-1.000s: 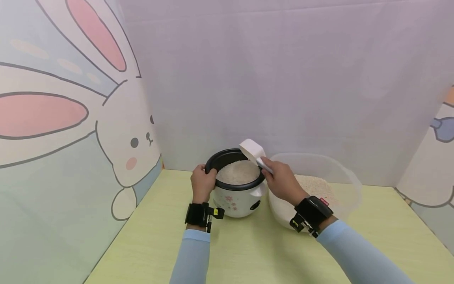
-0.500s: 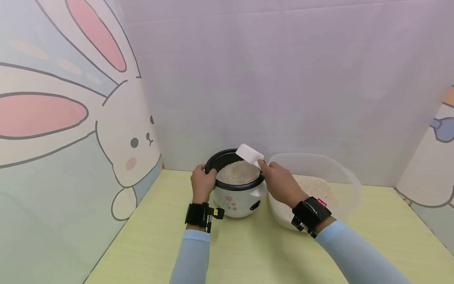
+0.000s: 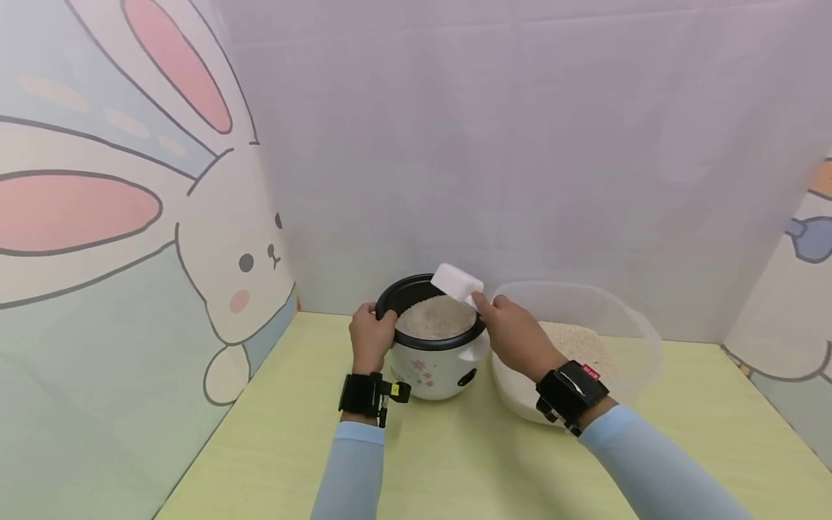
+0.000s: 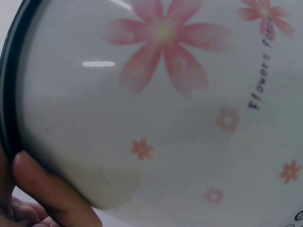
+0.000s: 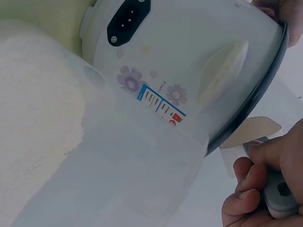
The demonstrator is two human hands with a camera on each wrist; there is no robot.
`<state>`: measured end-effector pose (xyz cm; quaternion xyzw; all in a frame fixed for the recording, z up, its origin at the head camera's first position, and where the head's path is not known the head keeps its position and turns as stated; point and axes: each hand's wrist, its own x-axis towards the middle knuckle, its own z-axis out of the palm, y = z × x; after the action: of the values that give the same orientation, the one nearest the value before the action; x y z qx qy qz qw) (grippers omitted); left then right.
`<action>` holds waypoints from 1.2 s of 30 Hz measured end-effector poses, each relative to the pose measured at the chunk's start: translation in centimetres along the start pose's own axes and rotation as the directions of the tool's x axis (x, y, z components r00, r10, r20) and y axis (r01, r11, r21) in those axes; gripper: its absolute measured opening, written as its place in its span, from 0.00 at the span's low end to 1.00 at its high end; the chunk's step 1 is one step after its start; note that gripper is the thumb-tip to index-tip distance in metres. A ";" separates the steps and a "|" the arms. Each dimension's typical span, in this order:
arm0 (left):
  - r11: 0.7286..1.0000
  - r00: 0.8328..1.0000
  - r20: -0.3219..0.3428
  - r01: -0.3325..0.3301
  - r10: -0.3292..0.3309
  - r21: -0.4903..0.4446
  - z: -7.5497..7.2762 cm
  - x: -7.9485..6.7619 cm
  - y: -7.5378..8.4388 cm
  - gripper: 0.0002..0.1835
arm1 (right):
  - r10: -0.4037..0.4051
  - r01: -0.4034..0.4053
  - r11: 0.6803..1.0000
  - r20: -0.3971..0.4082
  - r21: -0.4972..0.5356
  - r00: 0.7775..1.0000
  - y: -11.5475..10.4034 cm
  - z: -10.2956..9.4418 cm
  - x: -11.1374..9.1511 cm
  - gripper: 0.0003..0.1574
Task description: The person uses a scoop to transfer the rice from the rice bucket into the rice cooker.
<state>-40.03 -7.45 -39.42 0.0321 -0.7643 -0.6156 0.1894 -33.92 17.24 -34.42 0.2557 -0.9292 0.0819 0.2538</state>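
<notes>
A white rice cooker (image 3: 425,372) with pink flowers and a black rim stands on the table, rice (image 3: 437,318) heaped in its pot. My left hand (image 3: 372,336) grips its left side, thumb over the rim; the left wrist view shows a finger against the flowered wall (image 4: 80,118). In my right hand (image 3: 516,336) is the handle of a white scoop (image 3: 456,282), tipped over above the pot's far right edge. The right wrist view shows fingers (image 5: 244,201) curled round the grey handle (image 5: 279,196). The inside of the scoop faces away from the head camera.
Right of the cooker, close beside it, sits a translucent plastic tub (image 3: 640,339) holding more rice (image 3: 575,343). Behind everything hangs a pale cloth wall (image 3: 520,144), with a rabbit-printed panel (image 3: 227,253) on the left. Yellow-green tabletop (image 3: 448,462) extends in front.
The scoop has rolled over in my right hand and dipped slightly, from mouth showing to back showing. My left hand and the cooker have stayed put.
</notes>
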 end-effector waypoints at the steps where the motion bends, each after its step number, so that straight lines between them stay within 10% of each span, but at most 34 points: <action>1: 1.000 1.000 0.002 -0.001 0.001 -0.002 0.0 0.0 0.0 0.20 | -0.002 0.002 1.000 -0.017 0.001 1.000 0.0 -0.1 0.0 0.30; 22: 1.000 1.000 -0.004 -0.014 0.014 -0.006 -0.1 -0.2 0.0 0.20 | -0.005 0.011 0.999 -0.118 0.049 0.993 0.1 0.2 -0.1 0.29; 36: 1.000 1.000 0.006 -0.004 0.004 -0.006 -0.1 -0.1 -0.1 0.19 | 0.113 -0.069 0.990 -0.411 0.121 0.905 3.9 -2.2 -1.6 0.29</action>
<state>-39.91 -7.57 -39.55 0.0283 -0.7631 -0.6175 0.1884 -33.81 21.85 -33.42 0.2017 -0.8591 0.1942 0.4284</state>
